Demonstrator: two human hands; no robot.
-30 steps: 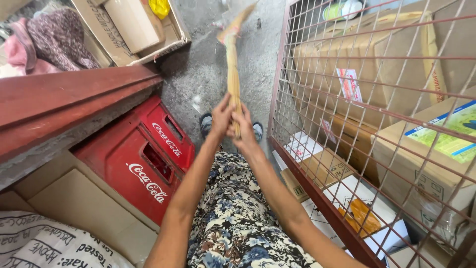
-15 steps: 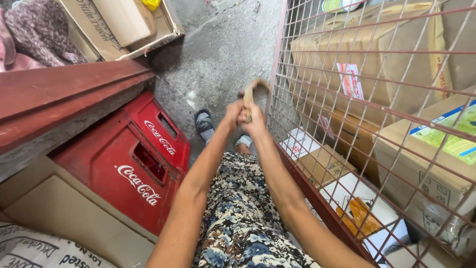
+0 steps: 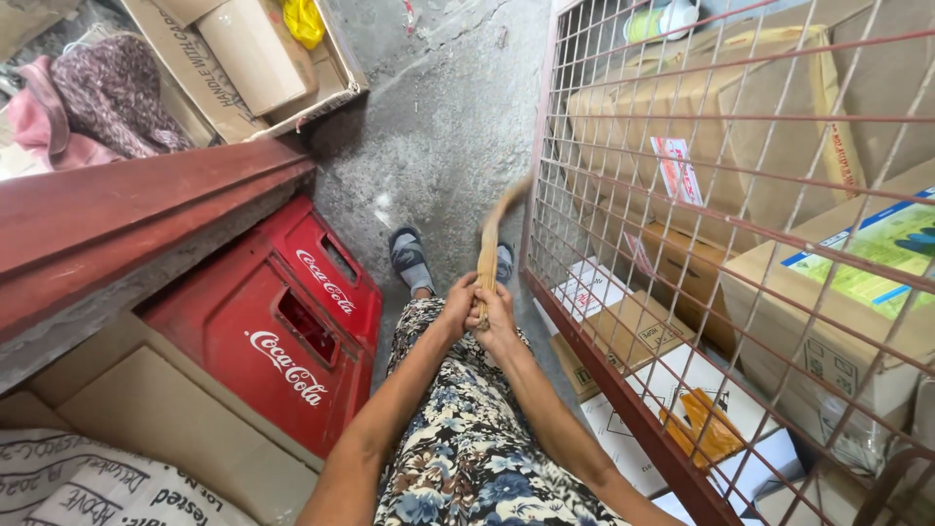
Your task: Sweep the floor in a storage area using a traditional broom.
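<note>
Crates [image 3: 292,321] left of legs, mesh cage [image 3: 623,195] right, cartons [image 3: 721,127] inside cage.

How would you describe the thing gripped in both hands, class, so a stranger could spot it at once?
Start at the tall red wire-mesh cage of cardboard boxes. Just left of its lower corner, the left hand and right hand meet over the grey concrete floor. They grip a thin straw-coloured bundle of broom sticks, the only long, pale, fibrous thing there.
</note>
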